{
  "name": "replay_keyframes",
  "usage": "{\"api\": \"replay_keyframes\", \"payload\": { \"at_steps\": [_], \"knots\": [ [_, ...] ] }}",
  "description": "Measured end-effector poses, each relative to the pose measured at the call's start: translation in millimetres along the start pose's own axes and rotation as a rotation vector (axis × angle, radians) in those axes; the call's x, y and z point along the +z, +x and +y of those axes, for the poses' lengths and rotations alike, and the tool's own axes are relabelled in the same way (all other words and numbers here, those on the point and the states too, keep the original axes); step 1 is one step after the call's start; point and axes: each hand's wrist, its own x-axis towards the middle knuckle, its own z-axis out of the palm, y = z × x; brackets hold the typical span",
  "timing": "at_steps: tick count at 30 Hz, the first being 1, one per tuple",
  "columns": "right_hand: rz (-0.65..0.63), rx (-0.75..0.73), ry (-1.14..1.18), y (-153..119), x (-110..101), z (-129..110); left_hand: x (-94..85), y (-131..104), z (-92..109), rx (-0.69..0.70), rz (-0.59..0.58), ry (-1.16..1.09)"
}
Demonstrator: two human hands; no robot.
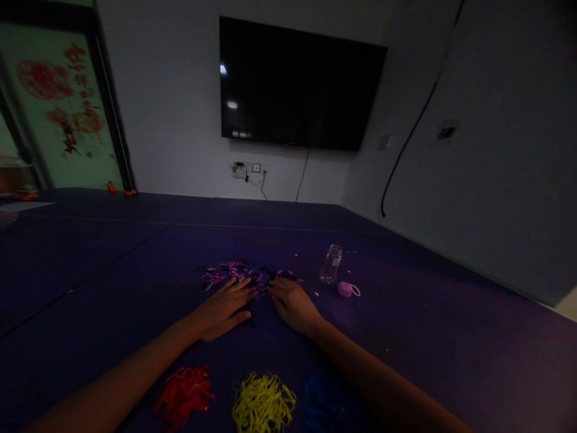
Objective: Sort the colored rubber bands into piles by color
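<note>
A loose scatter of pink and black bands (246,275) lies on the dark worktop (451,337), right at the fingertips of both hands. The left hand (224,310) rests flat, fingers spread into the near edge of the scatter. The right hand (293,304) lies palm down just beside it, fingertips on the bands; neither hand is closed on anything that shows.

Sorting these well likely means picking one colour at a time and teasing single bands free, not dragging clumps.

Nearer than the hands sit three piles: red (184,394), yellow (264,403) and blue (327,397). Right of the right hand stand a clear bottle (331,263) and a pink lid (347,289).

The room is dim: black bands nearly vanish against the worktop, the blue pile is faint, and any band pinched under the fingers cannot be made out.
</note>
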Motion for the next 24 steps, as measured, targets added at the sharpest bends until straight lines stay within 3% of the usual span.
{"api": "replay_keyframes", "payload": {
  "at_steps": [13, 21, 24],
  "knots": [
    [-0.099, -0.049, 0.060, -12.1, -5.9, -6.9, 4.8, -13.4, -4.1, -0.011, 0.177, -0.248],
    [-0.093, -0.042, 0.082, -13.3, -6.4, -8.7, 5.0, -10.6, -2.3, -0.133, 0.345, -0.125],
    [-0.100, -0.036, 0.078, -12.8, -8.2, -10.0, 5.2, -8.1, -2.6, -0.170, 0.359, -0.102]
  ]
}}
